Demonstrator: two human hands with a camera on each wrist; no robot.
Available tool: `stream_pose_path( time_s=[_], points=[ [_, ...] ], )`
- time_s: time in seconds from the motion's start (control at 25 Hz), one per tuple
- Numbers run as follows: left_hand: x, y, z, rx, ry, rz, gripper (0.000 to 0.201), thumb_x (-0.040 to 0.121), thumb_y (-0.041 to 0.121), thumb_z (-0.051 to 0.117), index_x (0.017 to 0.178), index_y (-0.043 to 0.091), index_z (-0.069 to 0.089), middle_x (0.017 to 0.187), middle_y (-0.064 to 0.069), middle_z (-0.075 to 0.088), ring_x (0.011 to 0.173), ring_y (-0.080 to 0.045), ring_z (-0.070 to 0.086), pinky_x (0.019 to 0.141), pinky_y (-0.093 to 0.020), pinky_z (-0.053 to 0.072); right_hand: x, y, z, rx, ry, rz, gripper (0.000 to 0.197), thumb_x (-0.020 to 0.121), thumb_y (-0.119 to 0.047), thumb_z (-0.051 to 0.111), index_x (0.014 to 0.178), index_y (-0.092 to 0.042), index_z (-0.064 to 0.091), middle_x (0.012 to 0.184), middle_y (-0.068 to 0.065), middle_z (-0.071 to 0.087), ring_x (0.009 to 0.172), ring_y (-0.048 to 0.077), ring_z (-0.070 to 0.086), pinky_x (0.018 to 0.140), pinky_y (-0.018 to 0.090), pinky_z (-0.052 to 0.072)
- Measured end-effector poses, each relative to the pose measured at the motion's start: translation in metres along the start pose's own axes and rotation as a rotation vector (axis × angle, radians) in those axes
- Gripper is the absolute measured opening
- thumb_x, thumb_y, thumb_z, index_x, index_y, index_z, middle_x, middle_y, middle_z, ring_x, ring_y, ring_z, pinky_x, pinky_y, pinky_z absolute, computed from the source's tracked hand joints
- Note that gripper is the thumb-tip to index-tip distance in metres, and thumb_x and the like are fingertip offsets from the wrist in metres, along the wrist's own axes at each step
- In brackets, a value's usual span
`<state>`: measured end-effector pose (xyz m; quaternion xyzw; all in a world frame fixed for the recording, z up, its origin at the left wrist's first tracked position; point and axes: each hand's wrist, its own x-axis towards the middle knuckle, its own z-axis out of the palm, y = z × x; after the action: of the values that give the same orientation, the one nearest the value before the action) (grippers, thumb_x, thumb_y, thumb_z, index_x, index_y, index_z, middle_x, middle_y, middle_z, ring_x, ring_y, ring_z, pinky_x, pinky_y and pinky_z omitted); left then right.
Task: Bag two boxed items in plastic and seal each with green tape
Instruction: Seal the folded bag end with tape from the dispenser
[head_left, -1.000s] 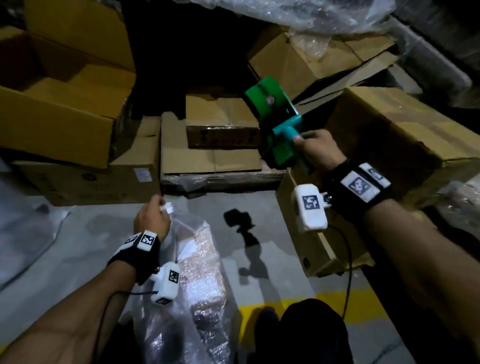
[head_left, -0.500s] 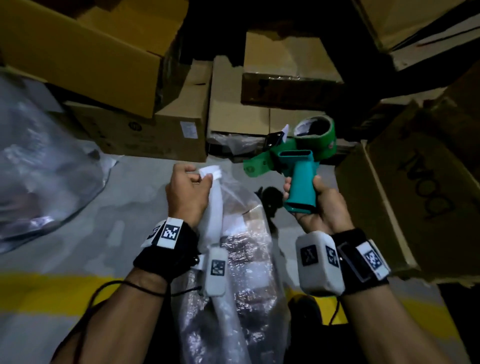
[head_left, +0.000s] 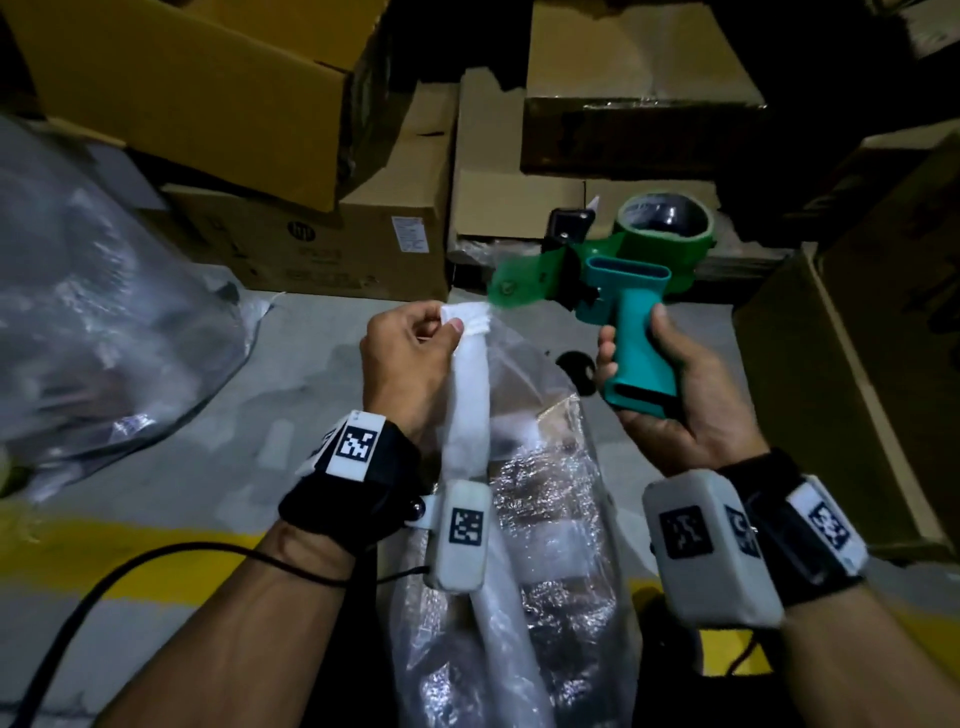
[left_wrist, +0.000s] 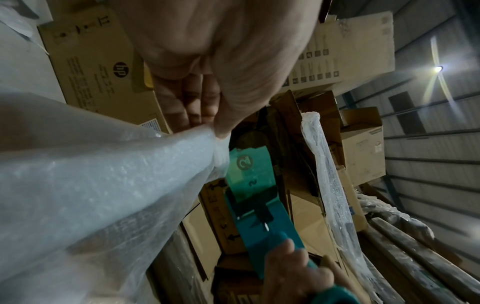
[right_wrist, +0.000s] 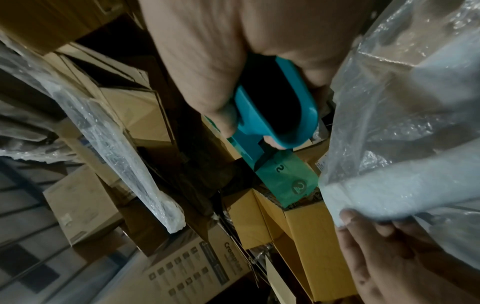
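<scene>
Fingers of the left hand (head_left: 410, 353) pinched the twisted top of the plastic bag (head_left: 524, 545). Just right of it, the right hand (head_left: 670, 395) gripped the tape gun (head_left: 618, 291) by its handle.

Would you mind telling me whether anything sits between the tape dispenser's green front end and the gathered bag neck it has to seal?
Nothing visible does. The tape dispenser, gripped by the right hand, has its front end right beside the bunched bag neck pinched by the left hand.
</scene>
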<state>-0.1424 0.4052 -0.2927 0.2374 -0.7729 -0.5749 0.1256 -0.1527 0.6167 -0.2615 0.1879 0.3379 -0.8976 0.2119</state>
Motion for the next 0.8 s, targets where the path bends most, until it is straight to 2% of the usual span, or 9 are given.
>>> stream_pose_path(
  time_s=[0.12, 0.28, 0.44, 0.56, 0.64, 0.8],
  points=[
    [-0.003, -0.002, 0.002, 0.008, -0.012, 0.029, 0.008, 0.084, 0.014, 0.07, 0.091, 0.016, 0.073, 0.079, 0.001, 0.071, 0.079, -0.023, 0.069, 0.077, -0.048, 0.058, 0.007, 0.008, 0.01, -0.072, -0.038, -0.068, 0.034, 0.099, -0.03, 0.046, 0.099, -0.001, 0.062, 0.082, 0.01, 0.061, 0.067, 0.015, 0.056, 0.056, 0.022, 0.052],
    [-0.006, 0.0, 0.006, 0.028, 0.002, 0.019, 0.019, 0.083, 0.016, 0.071, 0.102, 0.014, 0.073, 0.088, 0.0, 0.072, 0.084, -0.019, 0.069, 0.079, -0.044, 0.058, 0.017, 0.019, 0.016, -0.169, -0.045, -0.176, 0.04, 0.097, -0.028, 0.051, 0.121, 0.004, 0.051, 0.088, 0.012, 0.061, 0.068, 0.016, 0.059, 0.057, 0.025, 0.052],
    [-0.009, 0.003, 0.007, 0.085, 0.03, 0.038, 0.006, 0.08, 0.019, 0.075, 0.083, 0.022, 0.07, 0.074, 0.005, 0.068, 0.074, -0.015, 0.068, 0.074, -0.038, 0.06, 0.015, 0.031, 0.018, -0.352, -0.056, -0.287, 0.026, 0.098, -0.024, 0.054, 0.111, -0.001, 0.055, 0.087, 0.011, 0.061, 0.071, 0.018, 0.058, 0.057, 0.028, 0.051],
    [-0.012, 0.008, 0.006, 0.139, 0.051, 0.058, 0.016, 0.079, 0.022, 0.076, 0.077, 0.026, 0.06, 0.068, 0.009, 0.064, 0.071, -0.012, 0.066, 0.073, -0.035, 0.059, 0.01, 0.036, 0.019, -0.479, -0.064, -0.359, 0.027, 0.097, -0.022, 0.056, 0.111, 0.001, 0.057, 0.089, 0.013, 0.06, 0.073, 0.019, 0.059, 0.058, 0.03, 0.05],
    [-0.015, 0.013, 0.006, 0.16, 0.063, 0.065, 0.025, 0.079, 0.021, 0.076, 0.092, 0.023, 0.054, 0.07, 0.009, 0.062, 0.072, -0.009, 0.064, 0.075, -0.033, 0.057, 0.006, 0.038, 0.021, -0.553, -0.067, -0.398, 0.029, 0.097, -0.021, 0.055, 0.114, 0.003, 0.057, 0.088, 0.012, 0.06, 0.074, 0.02, 0.06, 0.058, 0.03, 0.051],
    [-0.019, 0.02, 0.005, 0.109, 0.07, 0.03, 0.06, 0.079, 0.017, 0.076, 0.124, 0.021, 0.037, 0.071, 0.007, 0.062, 0.074, -0.01, 0.064, 0.079, -0.033, 0.055, 0.001, 0.041, 0.023, -0.663, -0.092, -0.466, 0.03, 0.097, -0.021, 0.056, 0.119, 0.001, 0.056, 0.09, 0.011, 0.061, 0.078, 0.02, 0.061, 0.061, 0.031, 0.051]
  ],
)
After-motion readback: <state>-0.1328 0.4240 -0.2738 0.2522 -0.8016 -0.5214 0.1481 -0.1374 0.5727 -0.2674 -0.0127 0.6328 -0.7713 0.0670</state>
